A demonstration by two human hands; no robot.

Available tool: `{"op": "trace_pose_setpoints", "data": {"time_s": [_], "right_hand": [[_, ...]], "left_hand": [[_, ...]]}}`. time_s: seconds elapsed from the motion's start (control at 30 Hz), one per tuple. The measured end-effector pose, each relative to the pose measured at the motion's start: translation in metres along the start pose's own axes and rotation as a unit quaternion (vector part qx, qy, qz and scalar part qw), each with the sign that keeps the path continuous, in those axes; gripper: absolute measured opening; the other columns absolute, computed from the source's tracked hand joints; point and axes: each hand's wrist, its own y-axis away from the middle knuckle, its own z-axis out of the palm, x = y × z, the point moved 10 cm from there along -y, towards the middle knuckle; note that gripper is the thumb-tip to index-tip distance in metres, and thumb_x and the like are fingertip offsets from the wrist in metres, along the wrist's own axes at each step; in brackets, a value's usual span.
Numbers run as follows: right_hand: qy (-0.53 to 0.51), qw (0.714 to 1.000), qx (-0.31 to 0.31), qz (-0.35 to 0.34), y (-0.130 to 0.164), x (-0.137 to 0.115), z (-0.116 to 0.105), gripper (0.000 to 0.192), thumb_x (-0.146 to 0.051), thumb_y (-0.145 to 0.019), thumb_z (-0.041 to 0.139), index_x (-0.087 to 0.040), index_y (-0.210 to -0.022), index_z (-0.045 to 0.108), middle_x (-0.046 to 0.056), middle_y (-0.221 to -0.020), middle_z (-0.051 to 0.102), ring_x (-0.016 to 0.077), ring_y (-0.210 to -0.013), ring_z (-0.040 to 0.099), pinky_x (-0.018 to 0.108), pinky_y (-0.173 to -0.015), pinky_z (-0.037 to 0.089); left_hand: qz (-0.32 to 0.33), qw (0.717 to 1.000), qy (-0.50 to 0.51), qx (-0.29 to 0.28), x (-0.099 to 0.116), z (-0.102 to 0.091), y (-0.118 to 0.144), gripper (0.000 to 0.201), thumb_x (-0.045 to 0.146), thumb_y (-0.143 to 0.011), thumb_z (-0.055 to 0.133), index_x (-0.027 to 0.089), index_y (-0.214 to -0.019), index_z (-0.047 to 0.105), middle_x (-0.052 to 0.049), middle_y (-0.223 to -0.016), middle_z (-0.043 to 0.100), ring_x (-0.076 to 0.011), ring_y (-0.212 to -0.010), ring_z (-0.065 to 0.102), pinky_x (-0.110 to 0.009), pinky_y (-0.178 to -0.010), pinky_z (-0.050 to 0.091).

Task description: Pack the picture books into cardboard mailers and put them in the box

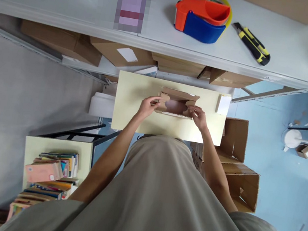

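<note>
Although held at both ends in narrowed fingers of left hand (146, 107) and right hand (200, 119), judge open carton (179, 94) on cream table (127, 115) liable to skew. Watch for torn flaps (190, 103) from uneven pulling.

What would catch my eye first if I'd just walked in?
Probably the orange-and-blue tape dispenser on the shelf up top, with a yellow-and-black cutter to its right. Below, the left hand and right hand touch opposite ends of an open cardboard box.
</note>
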Motion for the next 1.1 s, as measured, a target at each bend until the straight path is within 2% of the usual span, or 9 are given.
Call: {"op": "trace_pose_setpoints", "data": {"time_s": [0.2, 0.37, 0.43, 0.5, 0.63, 0.73, 0.83, 0.9, 1.1], "right_hand": [[-0.069, 0.995, -0.036, 0.064, 0.02, -0.021, 0.037, 0.061, -0.076, -0.104, 0.065, -0.027, -0.136, 0.081, 0.014, -0.162, 0.067, 0.0302, -0.155, 0.063, 0.052, -0.133, 0.052], [-0.12, 0.972, -0.181, 0.085, 0.038, -0.031, 0.057, 0.116, -0.078, -0.074, 0.098, -0.036, -0.172, 0.055, 0.01, -0.195, 0.021, 0.0352, -0.177, 0.033, 0.054, -0.14, 0.041], [-0.107, 0.968, -0.21, 0.089, 0.04, -0.03, 0.055, 0.125, -0.073, -0.069, 0.103, -0.037, -0.176, 0.05, 0.01, -0.196, 0.013, 0.0368, -0.18, 0.024, 0.056, -0.14, 0.04], [-0.091, 0.971, -0.205, 0.089, 0.037, -0.028, 0.051, 0.114, -0.069, -0.075, 0.101, -0.036, -0.173, 0.054, 0.011, -0.194, 0.022, 0.0374, -0.18, 0.025, 0.057, -0.139, 0.042], [-0.062, 0.987, -0.128, 0.078, 0.022, -0.026, 0.042, 0.071, -0.064, -0.092, 0.086, -0.029, -0.152, 0.07, 0.015, -0.172, 0.059, 0.0351, -0.159, 0.057, 0.056, -0.13, 0.053], [-0.018, 0.994, -0.08, 0.075, 0.016, -0.029, 0.041, 0.072, -0.06, -0.098, 0.076, -0.027, -0.161, 0.06, 0.016, -0.162, 0.068, 0.0337, -0.144, 0.07, 0.055, -0.121, 0.06], [0.046, 0.995, -0.065, 0.06, 0.015, -0.039, 0.04, 0.099, -0.055, -0.1, 0.073, -0.029, -0.183, 0.026, 0.019, -0.171, 0.06, 0.0379, -0.14, 0.074, 0.06, -0.116, 0.064], [0.081, 0.994, -0.058, 0.047, 0.016, -0.046, 0.037, 0.103, -0.052, -0.101, 0.072, -0.032, -0.186, 0.018, 0.018, -0.176, 0.053, 0.0387, -0.141, 0.074, 0.061, -0.117, 0.064], [0.105, 0.992, -0.059, 0.038, 0.027, -0.049, 0.035, 0.056, -0.05, -0.106, 0.065, -0.03, -0.159, 0.062, 0.014, -0.173, 0.054, 0.0329, -0.139, 0.074, 0.049, -0.11, 0.071]], "left_hand": [[-0.022, 0.998, -0.038, 0.049, -0.015, -0.043, 0.028, 0.058, 0.026, -0.085, 0.084, 0.021, -0.142, 0.077, -0.012, -0.135, 0.083, -0.0236, -0.099, 0.083, -0.037, -0.094, 0.069], [-0.05, 0.995, -0.019, 0.084, -0.027, -0.048, 0.052, 0.052, 0.026, -0.088, 0.083, 0.022, -0.139, 0.075, -0.013, -0.15, 0.077, -0.0234, -0.103, 0.084, -0.039, -0.098, 0.071], [-0.043, 0.995, -0.013, 0.091, -0.024, -0.044, 0.06, 0.048, 0.029, -0.091, 0.083, 0.023, -0.138, 0.075, -0.012, -0.153, 0.074, -0.024, -0.109, 0.083, -0.04, -0.102, 0.07], [-0.04, 0.996, 0.001, 0.078, -0.022, -0.039, 0.067, 0.051, 0.035, -0.092, 0.084, 0.023, -0.141, 0.073, -0.013, -0.154, 0.073, -0.0258, -0.118, 0.081, -0.041, -0.105, 0.069], [-0.045, 0.998, 0.032, 0.025, -0.023, -0.028, 0.076, 0.089, 0.045, -0.087, 0.093, 0.025, -0.166, 0.055, -0.017, -0.157, 0.067, -0.0322, -0.135, 0.073, -0.043, -0.106, 0.068], [-0.031, 0.999, -0.024, 0.003, -0.021, -0.024, 0.075, 0.124, 0.037, -0.075, 0.103, 0.031, -0.18, 0.037, -0.017, -0.154, 0.065, -0.0344, -0.133, 0.072, -0.046, -0.105, 0.067], [0.002, 0.993, -0.115, 0.006, -0.013, -0.024, 0.067, 0.108, 0.027, -0.078, 0.099, 0.033, -0.173, 0.049, -0.013, -0.144, 0.066, -0.0324, -0.125, 0.072, -0.05, -0.113, 0.062], [0.02, 0.99, -0.138, 0.013, -0.007, -0.024, 0.06, 0.092, 0.023, -0.081, 0.096, 0.032, -0.164, 0.059, -0.012, -0.142, 0.066, -0.031, -0.122, 0.073, -0.05, -0.115, 0.061], [0.053, 0.987, -0.149, 0.01, 0.001, -0.023, 0.053, 0.05, 0.018, -0.081, 0.094, 0.027, -0.127, 0.076, -0.009, -0.13, 0.068, -0.0305, -0.124, 0.073, -0.047, -0.116, 0.061]]}}
